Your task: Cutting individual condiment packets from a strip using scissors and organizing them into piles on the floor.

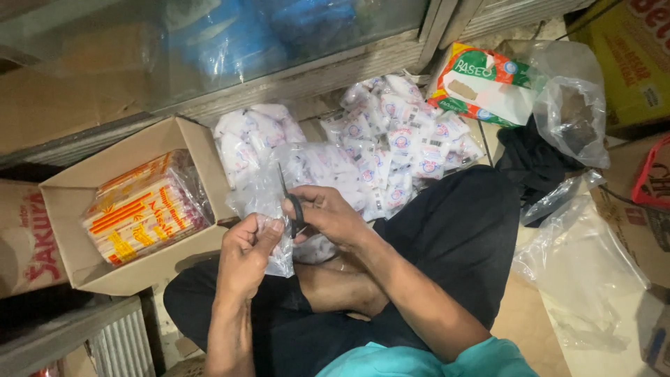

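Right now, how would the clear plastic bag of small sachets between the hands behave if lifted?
The clear plastic bag is probably floppy: its film is wrinkled and sags where the left hand pinches it. It likely feels light, its white sachets looking small. The right hand holds scissors against it, so it may spill.

The lower handles of the black-handled scissors are buried inside the right hand, so the finger loops cannot be made out. At the left hand, the pinched corner of the clear plastic bag of small white sachets disappears under the curled fingers. Print on the loose white sachets at one o'clock is too small to tell. Behind the scratched glass cabinet pane at twelve o'clock, blue shapes stay blurred. The yellow cardboard carton at two o'clock and the red plastic basket at three o'clock are cut by the frame edge, as is the teal shirt at six o'clock
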